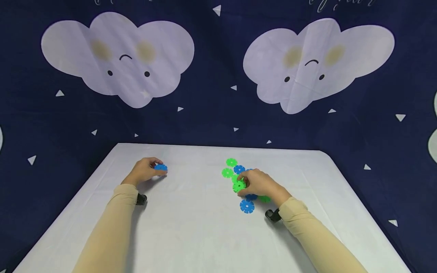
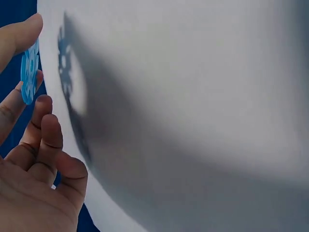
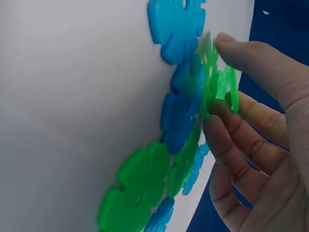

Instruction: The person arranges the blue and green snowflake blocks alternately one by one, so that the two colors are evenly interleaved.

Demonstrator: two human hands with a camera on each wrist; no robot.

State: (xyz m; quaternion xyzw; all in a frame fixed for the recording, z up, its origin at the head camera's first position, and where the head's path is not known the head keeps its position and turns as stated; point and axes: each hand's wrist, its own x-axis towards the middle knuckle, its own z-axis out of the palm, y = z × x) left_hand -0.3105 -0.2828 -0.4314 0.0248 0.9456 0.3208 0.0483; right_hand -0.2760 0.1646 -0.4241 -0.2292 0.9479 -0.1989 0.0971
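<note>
Left sleeve (image 1: 104,233) and right sleeve (image 1: 319,235), both beige, run in from the bottom edge of the head view, a black wrist camera (image 1: 273,215) below each cuff. Left hand (image 1: 145,171), left of center, pinches a blue notched disc (image 1: 160,167) between thumb and index finger; other fingers loosely bent. Left wrist view: that disc at upper left, tilted nearly edge-on, off the white tabletop (image 1: 191,227), shadow to its right. Right hand (image 1: 261,184), right of center, has thumb and fingers clamped on a green notched disc (image 1: 238,186); exact finger contact blurred in right wrist view. Loose discs lie around it: upper green disc (image 1: 231,162), left green disc (image 1: 227,173), upper blue disc (image 1: 239,169) just beside, lower blue disc (image 1: 247,206) nearest the bottom of the group, more blue and green ones partly hidden by the hand. Navy backdrop (image 1: 211,121) fills the upper frame, printed with pale clouds (image 1: 117,45) upper left and upper right, small white triangles scattered around.
</note>
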